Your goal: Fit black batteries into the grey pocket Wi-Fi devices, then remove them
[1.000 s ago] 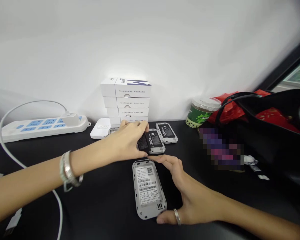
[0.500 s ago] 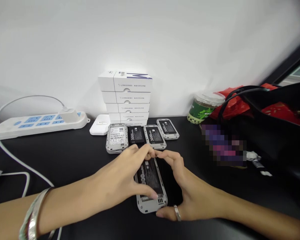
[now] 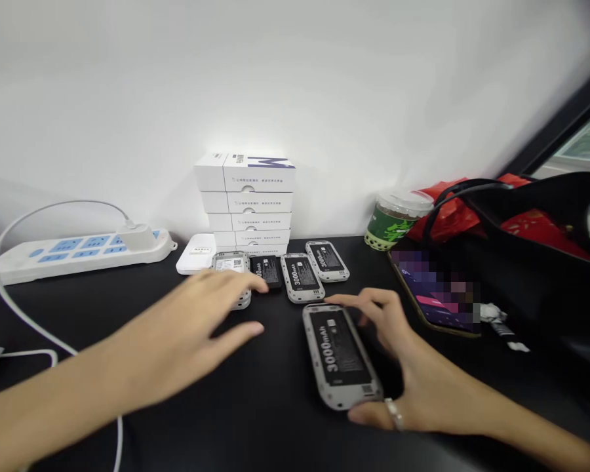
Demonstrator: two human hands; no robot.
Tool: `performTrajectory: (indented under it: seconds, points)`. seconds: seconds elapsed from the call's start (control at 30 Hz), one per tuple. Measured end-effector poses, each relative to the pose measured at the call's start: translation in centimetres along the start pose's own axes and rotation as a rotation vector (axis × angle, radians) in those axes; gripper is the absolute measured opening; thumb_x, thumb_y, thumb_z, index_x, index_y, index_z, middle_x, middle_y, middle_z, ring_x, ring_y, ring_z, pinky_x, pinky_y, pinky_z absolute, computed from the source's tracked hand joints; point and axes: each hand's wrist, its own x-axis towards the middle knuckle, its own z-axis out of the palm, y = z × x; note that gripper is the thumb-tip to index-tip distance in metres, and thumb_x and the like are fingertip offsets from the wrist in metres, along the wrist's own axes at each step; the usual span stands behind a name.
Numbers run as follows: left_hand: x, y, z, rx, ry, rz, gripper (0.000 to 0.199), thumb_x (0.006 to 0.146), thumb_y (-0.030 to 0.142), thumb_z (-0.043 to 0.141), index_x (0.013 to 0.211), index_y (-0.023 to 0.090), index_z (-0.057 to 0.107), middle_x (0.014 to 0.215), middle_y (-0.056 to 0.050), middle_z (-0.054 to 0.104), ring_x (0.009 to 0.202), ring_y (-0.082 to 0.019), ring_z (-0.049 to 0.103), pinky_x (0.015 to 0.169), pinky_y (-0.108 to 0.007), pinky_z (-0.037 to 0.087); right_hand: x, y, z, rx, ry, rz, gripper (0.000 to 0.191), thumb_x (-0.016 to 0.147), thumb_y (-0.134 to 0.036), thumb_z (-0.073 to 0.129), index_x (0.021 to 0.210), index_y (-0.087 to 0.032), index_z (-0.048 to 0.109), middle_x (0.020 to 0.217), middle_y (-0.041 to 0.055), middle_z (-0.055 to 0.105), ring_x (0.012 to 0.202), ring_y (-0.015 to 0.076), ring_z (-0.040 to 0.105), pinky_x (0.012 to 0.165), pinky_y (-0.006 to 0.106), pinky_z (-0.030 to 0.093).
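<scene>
While your arms reach over the matte black tabletop (image 3: 270, 419), your right hand (image 3: 423, 373) holds a grey rectangular plastic device (image 3: 341, 351) in a narrow grip, thumb at its near end and fingers over its far right side. The device shows a black 3000mAh battery in its open back. A silver ring (image 3: 394, 414) sits on that hand. Your left hand (image 3: 177, 334) is spread wide and holds nothing. Its fingers lie over a grey device with a white label (image 3: 231, 264), and its fingertip reaches the lower edge of a loose black rectangular battery (image 3: 267, 271); contact cannot be confirmed.

Beyond these, two more grey devices with black batteries (image 3: 302, 278) (image 3: 327, 261) lie in the same row. To your right, a smartphone (image 3: 432, 295) with a blurred screen lies beside a black bag (image 3: 535, 223). A white power strip (image 3: 73, 255) with a white cable (image 3: 10, 288) lies to your left. At the wall stand a stack of white cardboard boxes (image 3: 246, 203), a flat white box (image 3: 194, 254), a green-labelled plastic jar (image 3: 396, 221) and a red plastic bag (image 3: 447, 216).
</scene>
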Motion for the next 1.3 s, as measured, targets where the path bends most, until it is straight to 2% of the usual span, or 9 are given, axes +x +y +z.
performTrajectory:
  seconds: [0.1, 0.23, 0.47, 0.7, 0.8, 0.9, 1.1, 1.2, 1.3]
  points:
    - [0.7, -3.6, -2.0, 0.104, 0.038, -0.091, 0.052, 0.09, 0.061, 0.063, 0.131, 0.03, 0.056, 0.127, -0.005, 0.07, 0.111, -0.033, 0.067, 0.095, -0.044, 0.053, -0.8, 2.1, -2.5, -0.058, 0.079, 0.114, 0.099, 0.065, -0.05, 0.091, 0.144, -0.031, 0.034, 0.142, 0.0114, 0.035, 0.127, 0.0341, 0.058, 0.11, 0.049, 0.051]
    - [2.1, -6.5, -2.5, 0.119, -0.012, -0.134, 0.068, 0.077, 0.069, 0.073, 0.129, 0.028, 0.057, 0.131, -0.007, 0.068, 0.113, -0.036, 0.066, 0.097, -0.044, 0.052, 0.1, 4.0, -4.2, -0.033, 0.104, 0.164, 0.095, 0.067, -0.058, 0.088, 0.143, -0.03, 0.039, 0.141, 0.0118, 0.038, 0.133, 0.0376, 0.055, 0.114, 0.056, 0.047]
    - [2.9, -6.9, -2.3, 0.089, -0.101, -0.179, 0.094, 0.068, 0.074, 0.076, 0.141, 0.021, 0.047, 0.143, -0.014, 0.06, 0.129, -0.038, 0.059, 0.106, -0.047, 0.05, 1.8, 4.5, -4.0, 0.114, 0.004, 0.084, 0.089, 0.08, -0.057, 0.081, 0.14, -0.033, 0.02, 0.161, 0.0166, 0.03, 0.157, 0.0346, 0.026, 0.125, 0.061, 0.021]
    - [3.1, -7.3, -1.9, 0.135, -0.194, -0.216, 0.1, 0.065, 0.071, 0.078, 0.144, 0.023, 0.041, 0.148, -0.016, 0.051, 0.131, -0.042, 0.054, 0.107, -0.052, 0.047, 1.4, 2.2, -3.5, -0.124, 0.171, -0.032, 0.097, 0.077, -0.051, 0.084, 0.15, -0.034, 0.022, 0.157, 0.0125, 0.029, 0.151, 0.0397, 0.035, 0.122, 0.057, 0.037]
    - [2.5, -6.5, -1.6, 0.169, -0.176, -0.219, 0.099, 0.061, 0.068, 0.081, 0.141, 0.023, 0.042, 0.139, -0.015, 0.053, 0.127, -0.043, 0.053, 0.107, -0.055, 0.046, 0.9, 0.6, -2.5, -0.054, 0.187, -0.127, 0.083, 0.08, -0.044, 0.084, 0.138, -0.042, 0.024, 0.162, 0.0072, 0.031, 0.15, 0.037, 0.037, 0.121, 0.057, 0.039]
    - [1.2, -4.0, -0.8, 0.151, -0.096, -0.136, 0.096, 0.062, 0.063, 0.082, 0.139, 0.024, 0.039, 0.133, -0.013, 0.053, 0.127, -0.041, 0.05, 0.109, -0.054, 0.043, 0.4, -0.7, -1.0, -0.081, 0.138, -0.187, 0.074, 0.083, -0.041, 0.081, 0.132, -0.042, 0.025, 0.165, 0.0073, 0.03, 0.152, 0.0366, 0.035, 0.119, 0.059, 0.039]
    - [-0.3, 2.1, 3.2, -0.005, -0.089, 0.023, 0.094, 0.057, 0.051, 0.088, 0.134, 0.02, 0.042, 0.128, -0.014, 0.052, 0.122, -0.041, 0.05, 0.103, -0.058, 0.045, 1.4, -1.6, 2.4, -0.404, -0.05, -0.407, 0.08, 0.086, -0.051, 0.076, 0.138, -0.028, 0.019, 0.159, 0.0302, 0.037, 0.147, 0.0466, 0.039, 0.102, 0.071, 0.04]
    - [0.3, 2.4, 3.3, -0.081, -0.194, 0.04, 0.1, 0.058, 0.059, 0.088, 0.138, 0.022, 0.041, 0.131, -0.015, 0.054, 0.124, -0.043, 0.052, 0.102, -0.061, 0.046, 2.0, -1.6, 3.3, -0.468, -0.06, -0.457, 0.082, 0.086, -0.053, 0.074, 0.139, -0.022, 0.019, 0.149, 0.0339, 0.048, 0.141, 0.048, 0.046, 0.095, 0.071, 0.041]
    - [2.0, 0.6, 1.4, -0.194, -0.319, 0.02, 0.094, 0.069, 0.069, 0.079, 0.143, 0.031, 0.036, 0.137, -0.012, 0.058, 0.126, -0.04, 0.056, 0.098, -0.054, 0.052, 2.0, -1.6, 3.6, -0.469, -0.063, -0.438, 0.078, 0.085, -0.047, 0.074, 0.136, -0.021, 0.022, 0.144, 0.0328, 0.053, 0.137, 0.0469, 0.051, 0.093, 0.069, 0.042]
